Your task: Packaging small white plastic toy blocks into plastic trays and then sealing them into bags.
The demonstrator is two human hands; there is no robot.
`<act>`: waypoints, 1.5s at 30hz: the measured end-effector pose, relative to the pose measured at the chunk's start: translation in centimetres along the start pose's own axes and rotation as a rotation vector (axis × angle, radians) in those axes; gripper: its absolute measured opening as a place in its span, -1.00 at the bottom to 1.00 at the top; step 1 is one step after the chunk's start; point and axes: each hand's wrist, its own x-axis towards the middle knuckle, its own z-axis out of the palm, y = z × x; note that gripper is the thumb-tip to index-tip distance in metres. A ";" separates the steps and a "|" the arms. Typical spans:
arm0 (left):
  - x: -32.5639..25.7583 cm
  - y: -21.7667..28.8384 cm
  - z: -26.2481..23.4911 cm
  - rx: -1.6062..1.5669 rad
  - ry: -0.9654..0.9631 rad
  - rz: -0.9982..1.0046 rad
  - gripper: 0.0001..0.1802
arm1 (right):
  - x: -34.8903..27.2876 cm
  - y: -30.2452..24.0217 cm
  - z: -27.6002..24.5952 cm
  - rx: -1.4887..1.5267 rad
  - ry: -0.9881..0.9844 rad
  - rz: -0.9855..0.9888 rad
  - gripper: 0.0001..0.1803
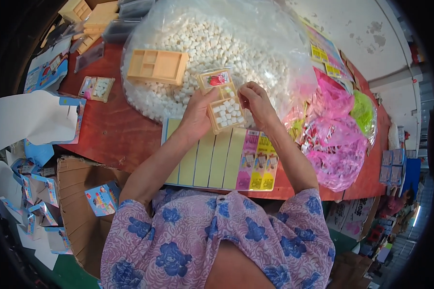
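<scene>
My left hand point(196, 111) is closed round the left side of a small beige compartment tray point(220, 129), held tilted above the table. White marshmallow-like pieces point(228, 113) fill its near compartment, and a red printed packet point(217, 78) lies in its far one. A few pale pieces sit in the small middle section. At the tray's right edge my right hand point(256, 100) has its fingers pinched together; what they hold, if anything, is hidden. Just beyond my hands, a big clear plastic bag point(197, 36) spreads open, full of the same white pieces. An unfilled beige tray point(171, 67) rests on it.
Under my forearms lies a printed card sheet point(205, 166) on the red table point(103, 137). A filled tray point(97, 89) sits at left, beside blue printed cards point(48, 72). Pink point(335, 154) and green bags point(362, 113) stand right. An open cardboard box point(77, 212) is below left.
</scene>
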 end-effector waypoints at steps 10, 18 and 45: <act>-2.7 -0.5 -3.4 0.165 0.181 0.052 -0.76 | -6.5 3.9 -3.6 -1.226 0.051 -0.642 -0.85; -3.2 -0.9 -4.9 0.169 0.173 0.020 -0.72 | -8.5 5.5 -3.9 -1.417 -0.066 -0.802 -0.72; -3.1 -0.8 -1.9 0.144 0.076 -0.026 -0.76 | -9.4 8.2 -5.2 -1.219 -0.225 -0.672 -0.55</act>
